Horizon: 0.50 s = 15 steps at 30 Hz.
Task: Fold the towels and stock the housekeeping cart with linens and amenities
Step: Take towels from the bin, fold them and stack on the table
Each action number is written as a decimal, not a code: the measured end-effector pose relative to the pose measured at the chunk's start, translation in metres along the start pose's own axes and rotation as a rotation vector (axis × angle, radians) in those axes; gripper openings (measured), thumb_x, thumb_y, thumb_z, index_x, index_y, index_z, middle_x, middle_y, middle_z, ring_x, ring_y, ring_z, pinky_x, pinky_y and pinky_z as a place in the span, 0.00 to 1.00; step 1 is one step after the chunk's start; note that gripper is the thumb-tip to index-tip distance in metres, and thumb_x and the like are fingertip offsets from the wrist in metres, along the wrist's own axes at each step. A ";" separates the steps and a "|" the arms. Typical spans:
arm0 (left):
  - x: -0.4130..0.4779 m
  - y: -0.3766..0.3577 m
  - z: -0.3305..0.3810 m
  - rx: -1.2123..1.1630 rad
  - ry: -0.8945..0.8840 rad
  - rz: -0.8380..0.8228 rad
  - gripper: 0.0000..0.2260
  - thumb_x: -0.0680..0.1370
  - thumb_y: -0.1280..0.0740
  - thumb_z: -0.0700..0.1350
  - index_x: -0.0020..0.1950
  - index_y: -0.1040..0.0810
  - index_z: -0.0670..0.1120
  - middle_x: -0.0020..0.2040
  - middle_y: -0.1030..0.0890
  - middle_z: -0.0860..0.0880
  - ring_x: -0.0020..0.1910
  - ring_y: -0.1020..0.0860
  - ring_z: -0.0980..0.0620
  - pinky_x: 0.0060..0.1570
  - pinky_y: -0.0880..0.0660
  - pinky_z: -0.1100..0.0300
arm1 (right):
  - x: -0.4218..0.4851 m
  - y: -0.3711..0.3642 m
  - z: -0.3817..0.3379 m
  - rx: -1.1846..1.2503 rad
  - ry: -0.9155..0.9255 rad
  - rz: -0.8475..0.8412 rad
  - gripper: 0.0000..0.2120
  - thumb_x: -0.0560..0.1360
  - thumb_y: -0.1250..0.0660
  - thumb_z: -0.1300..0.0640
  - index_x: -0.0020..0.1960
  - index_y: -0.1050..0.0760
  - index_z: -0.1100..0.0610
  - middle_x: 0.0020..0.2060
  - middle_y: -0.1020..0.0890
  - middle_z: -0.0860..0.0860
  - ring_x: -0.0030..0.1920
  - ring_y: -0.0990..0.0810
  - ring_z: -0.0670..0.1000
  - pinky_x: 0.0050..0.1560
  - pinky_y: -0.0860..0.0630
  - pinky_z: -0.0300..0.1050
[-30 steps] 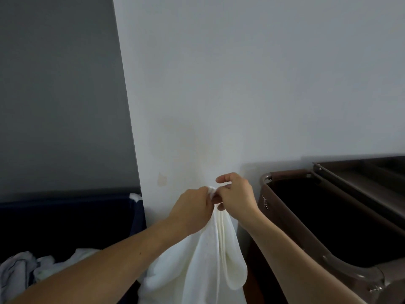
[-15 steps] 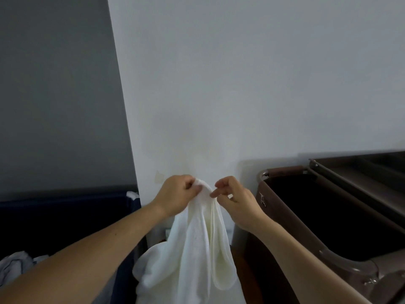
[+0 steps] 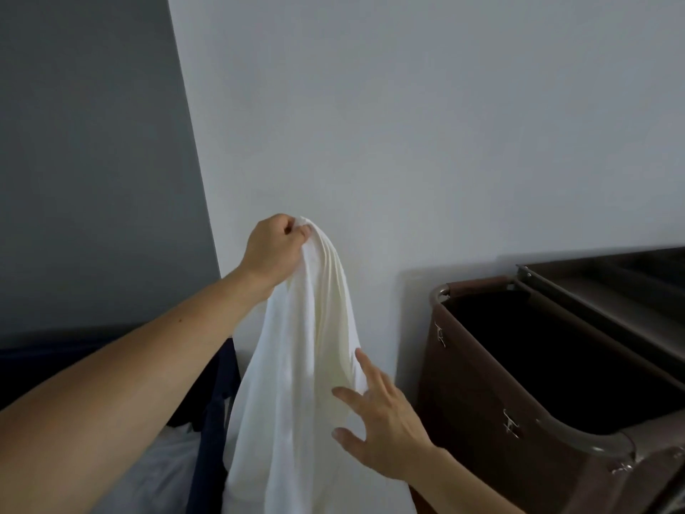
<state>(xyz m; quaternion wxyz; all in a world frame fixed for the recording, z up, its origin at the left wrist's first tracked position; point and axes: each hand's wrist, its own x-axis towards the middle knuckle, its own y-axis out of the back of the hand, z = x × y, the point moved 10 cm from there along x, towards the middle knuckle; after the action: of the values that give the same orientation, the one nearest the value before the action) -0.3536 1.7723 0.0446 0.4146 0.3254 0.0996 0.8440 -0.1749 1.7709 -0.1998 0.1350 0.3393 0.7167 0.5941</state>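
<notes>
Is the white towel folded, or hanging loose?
Hanging loose, unfolded: the white cloth towel drapes bunched from the left hand, which pinches its top.

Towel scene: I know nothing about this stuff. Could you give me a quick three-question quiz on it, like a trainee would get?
1. True or false: the left hand pinches the white towel at its top.
2. The right hand is: A gripping the towel's top; B open, fingers spread, by the hanging cloth; C curled into an empty fist.
3. Fill in: the brown cart bin stands to the towel's ____.
Key: 1 true; 2 B; 3 right.
</notes>
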 end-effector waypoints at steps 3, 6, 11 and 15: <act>0.003 0.004 0.000 -0.010 -0.008 0.017 0.16 0.81 0.37 0.45 0.49 0.25 0.31 0.39 0.28 0.43 0.38 0.30 0.48 0.36 0.33 0.58 | 0.005 -0.014 0.005 -0.073 -0.038 -0.057 0.29 0.76 0.43 0.31 0.73 0.47 0.36 0.75 0.70 0.42 0.79 0.56 0.57 0.76 0.43 0.62; 0.007 0.010 -0.005 -0.006 -0.010 0.030 0.15 0.81 0.37 0.46 0.50 0.24 0.32 0.40 0.27 0.43 0.38 0.29 0.48 0.36 0.33 0.58 | 0.004 -0.022 0.012 -0.119 -0.069 -0.068 0.23 0.77 0.42 0.35 0.70 0.40 0.38 0.77 0.65 0.46 0.78 0.48 0.58 0.74 0.38 0.59; 0.020 0.031 -0.028 0.083 -0.002 0.065 0.16 0.82 0.38 0.47 0.50 0.24 0.32 0.40 0.26 0.43 0.38 0.29 0.48 0.36 0.33 0.58 | -0.005 -0.004 0.028 -0.203 -0.052 0.014 0.21 0.78 0.48 0.33 0.63 0.30 0.43 0.70 0.36 0.46 0.59 0.25 0.49 0.60 0.25 0.47; 0.040 0.063 -0.053 0.087 0.052 0.103 0.15 0.81 0.37 0.48 0.53 0.23 0.35 0.44 0.23 0.44 0.42 0.27 0.48 0.40 0.29 0.54 | -0.003 0.083 0.046 -0.188 -0.030 0.327 0.19 0.76 0.44 0.32 0.47 0.21 0.44 0.46 0.24 0.39 0.37 0.27 0.36 0.36 0.33 0.26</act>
<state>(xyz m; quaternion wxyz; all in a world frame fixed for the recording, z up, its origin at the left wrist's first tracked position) -0.4451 1.7680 0.0501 0.3532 0.3256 0.1300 0.8674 -0.1179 1.8091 -0.1340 0.0783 0.4459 0.5913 0.6674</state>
